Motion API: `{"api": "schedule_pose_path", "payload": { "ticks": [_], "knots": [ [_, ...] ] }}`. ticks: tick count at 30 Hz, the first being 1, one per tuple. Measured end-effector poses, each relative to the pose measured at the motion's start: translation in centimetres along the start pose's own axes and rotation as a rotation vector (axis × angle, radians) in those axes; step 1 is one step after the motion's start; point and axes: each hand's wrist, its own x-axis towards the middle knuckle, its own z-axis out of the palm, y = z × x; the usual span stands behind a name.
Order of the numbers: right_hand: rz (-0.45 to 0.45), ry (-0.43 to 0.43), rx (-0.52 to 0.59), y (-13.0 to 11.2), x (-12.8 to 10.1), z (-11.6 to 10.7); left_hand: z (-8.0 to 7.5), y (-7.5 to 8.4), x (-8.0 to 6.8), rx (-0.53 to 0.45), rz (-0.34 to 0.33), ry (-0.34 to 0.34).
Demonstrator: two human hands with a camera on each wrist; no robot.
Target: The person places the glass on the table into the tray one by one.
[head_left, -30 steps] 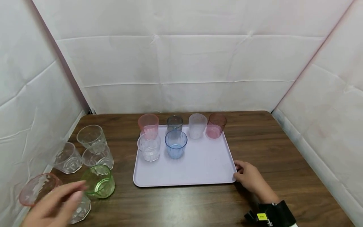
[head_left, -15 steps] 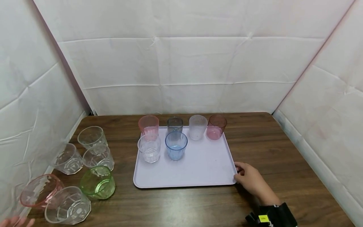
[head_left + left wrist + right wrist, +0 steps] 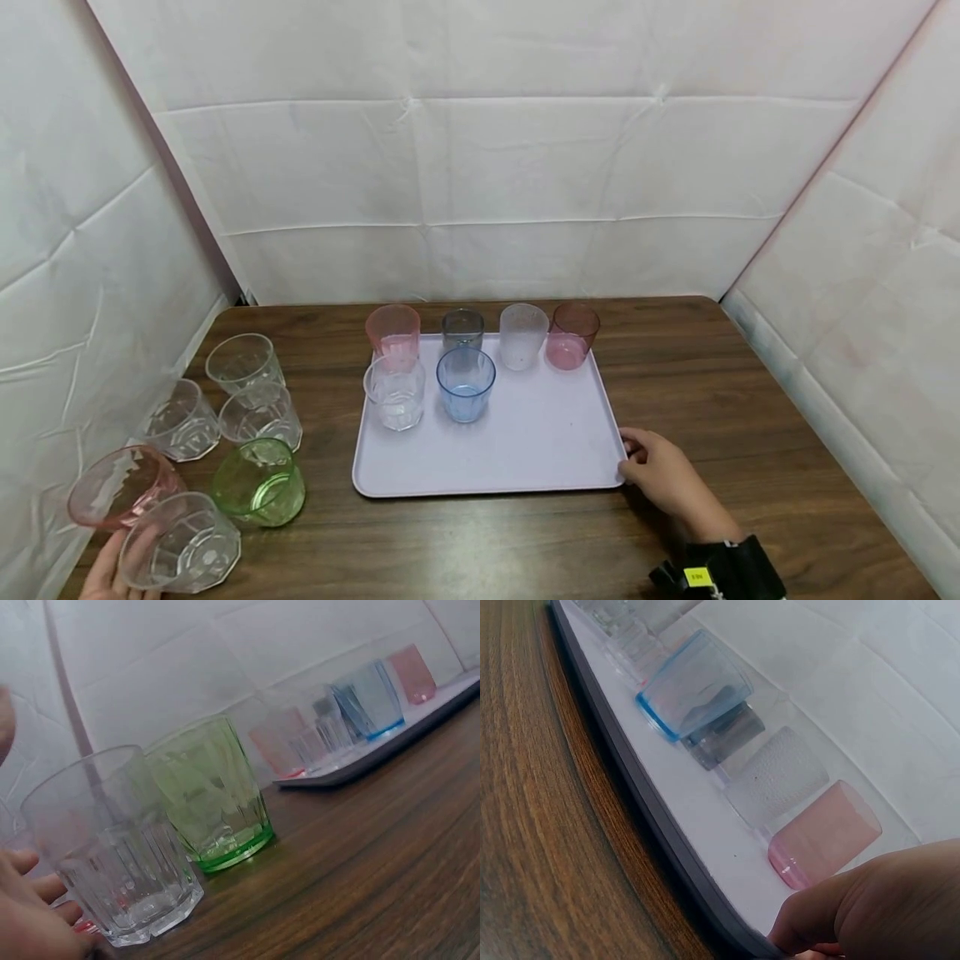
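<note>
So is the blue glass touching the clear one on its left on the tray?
Apart. In the head view, a strip of bare tray shows between the blue glass and the clear glass.

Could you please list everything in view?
Sheeting: three sides, white
Table: one, brown, centre
Tray: one, whitish, on table
Clear glasses: five, colourless, one on tray, four left
Pink glasses: three, pink, two on tray, one left
Frosted glass: one, whitish, on tray
Grey glass: one, grey, on tray
Blue glass: one, blue, on tray
Green glass: one, green, table's left
Wrist strap: one, black, right
Left hand: one, by leftmost glass
Right hand: one, gripping tray
</note>
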Motion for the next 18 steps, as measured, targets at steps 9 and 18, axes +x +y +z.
{"api": "schedule_pose_path", "payload": {
  "ticks": [9,18],
  "knots": [
    [0.014,-0.001,-0.001,-0.1,0.0,-0.1,-1.2,-0.9,-1.9,0.931,0.173,0.496],
    [-0.004,0.008,0.006,0.0,0.0,0.1,0.8,-4.1,2.1,1.210,0.117,1.001]
  ]
}}
